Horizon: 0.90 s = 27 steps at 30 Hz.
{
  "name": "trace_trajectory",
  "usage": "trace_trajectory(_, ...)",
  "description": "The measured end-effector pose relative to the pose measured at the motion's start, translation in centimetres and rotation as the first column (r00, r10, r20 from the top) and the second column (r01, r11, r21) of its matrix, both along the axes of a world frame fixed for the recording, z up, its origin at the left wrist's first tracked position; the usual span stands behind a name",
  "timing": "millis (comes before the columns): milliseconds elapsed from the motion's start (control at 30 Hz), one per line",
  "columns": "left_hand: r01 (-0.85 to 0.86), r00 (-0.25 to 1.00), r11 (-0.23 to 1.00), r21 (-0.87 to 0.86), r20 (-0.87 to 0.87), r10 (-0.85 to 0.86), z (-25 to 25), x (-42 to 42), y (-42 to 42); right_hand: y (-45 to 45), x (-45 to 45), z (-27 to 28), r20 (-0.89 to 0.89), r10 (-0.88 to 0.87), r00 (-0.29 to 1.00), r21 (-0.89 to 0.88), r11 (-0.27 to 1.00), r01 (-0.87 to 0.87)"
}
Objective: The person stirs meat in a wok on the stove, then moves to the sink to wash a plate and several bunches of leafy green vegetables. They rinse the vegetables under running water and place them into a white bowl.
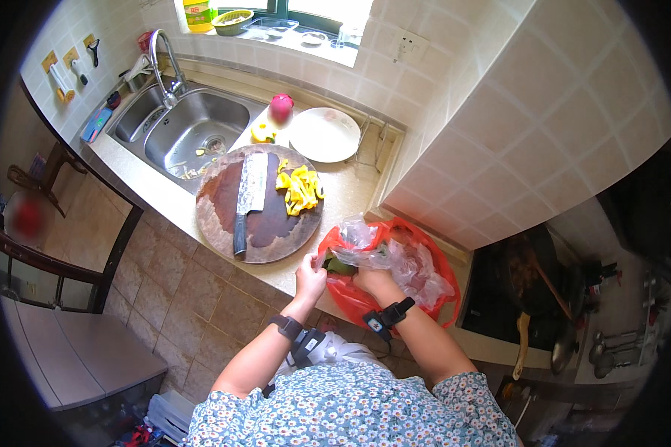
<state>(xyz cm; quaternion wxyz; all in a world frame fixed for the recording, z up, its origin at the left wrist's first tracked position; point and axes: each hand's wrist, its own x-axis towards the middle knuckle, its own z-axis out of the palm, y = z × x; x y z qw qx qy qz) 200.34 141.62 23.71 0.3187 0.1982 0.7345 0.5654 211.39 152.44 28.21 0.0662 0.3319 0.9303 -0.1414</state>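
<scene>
My left hand (311, 279) grips the left edge of a red plastic bag (344, 304) at the counter's front. My right hand (377, 281) reaches inside the bag; its fingers are hidden. Something green (340, 266) shows in the bag's mouth between my hands, beside crumpled clear plastic bags (411, 268). To the left, a round wooden cutting board (218, 218) bears a cleaver (253, 184) with a dark handle and a pile of cut yellow pepper strips (299, 190). A piece of yellow pepper (263, 132) lies behind the board.
Behind the board stand a white oval plate (327, 134) and a pinkish-red fruit (281, 108). A double steel sink (195, 120) with food scraps is at the left. On the right, a wok (528, 274) sits on the dark stove (481, 302). A tiled wall (514, 139) juts out behind the bag.
</scene>
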Motion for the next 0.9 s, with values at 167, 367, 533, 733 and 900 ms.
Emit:
trace_trajectory(167,0.023,0.960,0.970,0.240,0.266,-0.088,-1.1,-0.6,0.3,-0.6,-1.5,1.2,0.010,0.019,1.000,-0.104,0.994,-0.018)
trace_trajectory(367,0.033,0.979,0.962,0.272,0.184,-0.086,0.9,0.3,1.7,1.9,0.3,-4.7,-0.238,-0.341,0.909,-0.610,0.781,0.134)
trace_trajectory(533,0.022,0.995,0.977,0.212,0.088,-0.041,-1.4,1.6,2.2,0.5,-0.5,-1.5,-0.313,-0.359,0.879,-0.570,0.811,0.128)
trace_trajectory(733,0.043,0.984,0.974,0.224,-0.176,-0.003,-1.4,3.1,2.4,2.5,-0.9,-5.8,-0.435,-0.342,0.833,-0.577,0.816,0.034)
trace_trajectory(900,0.054,0.998,0.974,0.220,0.020,-0.060,-2.6,1.5,1.7,1.6,-0.9,0.0,-0.122,-0.670,0.732,-0.908,0.373,0.190)
